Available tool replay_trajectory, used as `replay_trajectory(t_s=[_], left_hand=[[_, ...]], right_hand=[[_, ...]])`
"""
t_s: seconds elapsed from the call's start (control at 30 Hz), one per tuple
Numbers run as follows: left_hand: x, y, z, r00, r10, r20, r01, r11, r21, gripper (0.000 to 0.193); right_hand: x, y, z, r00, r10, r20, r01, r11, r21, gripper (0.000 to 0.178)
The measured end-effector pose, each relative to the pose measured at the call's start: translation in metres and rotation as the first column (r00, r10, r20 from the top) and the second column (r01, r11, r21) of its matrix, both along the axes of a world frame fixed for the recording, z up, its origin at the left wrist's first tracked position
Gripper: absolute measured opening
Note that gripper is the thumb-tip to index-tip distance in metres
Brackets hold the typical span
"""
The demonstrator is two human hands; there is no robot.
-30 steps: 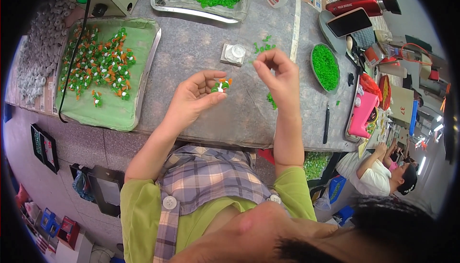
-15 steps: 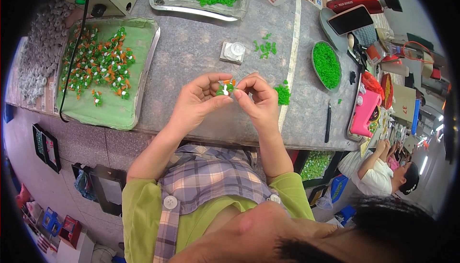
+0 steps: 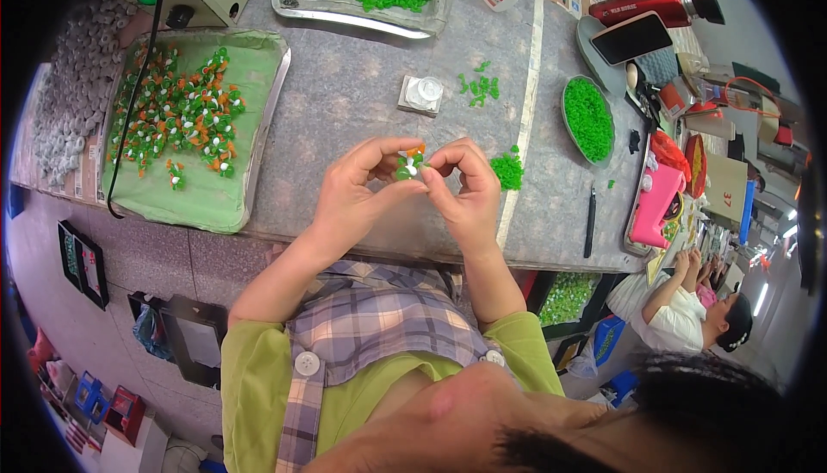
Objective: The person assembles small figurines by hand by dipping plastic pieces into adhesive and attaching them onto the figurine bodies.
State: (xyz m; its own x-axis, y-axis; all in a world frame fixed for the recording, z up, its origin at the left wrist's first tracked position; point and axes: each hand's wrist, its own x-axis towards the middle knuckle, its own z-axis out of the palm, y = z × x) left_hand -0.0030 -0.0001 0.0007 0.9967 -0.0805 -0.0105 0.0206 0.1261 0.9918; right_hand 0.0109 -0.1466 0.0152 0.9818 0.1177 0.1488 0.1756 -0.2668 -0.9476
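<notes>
Left: tray (image 3: 191, 208) of tricolour clusters (image 3: 185, 120). Near middle: left hand (image 3: 351, 196), thumb and fingers pinching a green-white-orange piece (image 3: 410, 164) above the tabletop (image 3: 336, 77). Right hand (image 3: 466, 193) at the piece's right edge, fingertips nearly together; can't tell if gripping. Farther right: green bits (image 3: 508, 171).

Bright, even, diffuse light on desk (image 3: 327, 94) — shadows v. soft. Ceiling tubes (image 3: 760, 298) at far R blown out; glare along metal tray rim (image 3: 353, 25). Hands (image 3: 353, 197) fairly sharp, bg at R soft. Heavy fisheye bend nr edges — corners black.
</notes>
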Motion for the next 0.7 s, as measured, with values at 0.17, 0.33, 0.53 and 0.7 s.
replay_trajectory(t_s=[0.17,0.33,0.53,0.7], left_hand=[[0.001,0.004,0.003,0.993,-0.059,0.107,0.041,0.986,0.161,0.039],[0.002,0.006,0.01,0.983,-0.105,0.15,0.075,0.978,0.193,0.038],[0.0,0.004,0.009,0.986,-0.098,0.131,0.081,0.988,0.131,0.036],[-0.003,0.002,0.004,0.993,-0.103,0.053,0.102,0.994,0.025,0.035]], right_hand=[[0.001,-0.005,0.002,0.997,0.063,-0.042,-0.063,0.998,-0.003,0.011],[-0.003,-0.006,0.0,0.977,0.053,-0.206,-0.014,0.983,0.185,0.01],[-0.008,-0.005,0.004,0.911,0.105,-0.398,0.093,0.889,0.448,0.007],[-0.008,-0.007,0.001,0.949,0.077,-0.306,0.031,0.942,0.333,0.008]])
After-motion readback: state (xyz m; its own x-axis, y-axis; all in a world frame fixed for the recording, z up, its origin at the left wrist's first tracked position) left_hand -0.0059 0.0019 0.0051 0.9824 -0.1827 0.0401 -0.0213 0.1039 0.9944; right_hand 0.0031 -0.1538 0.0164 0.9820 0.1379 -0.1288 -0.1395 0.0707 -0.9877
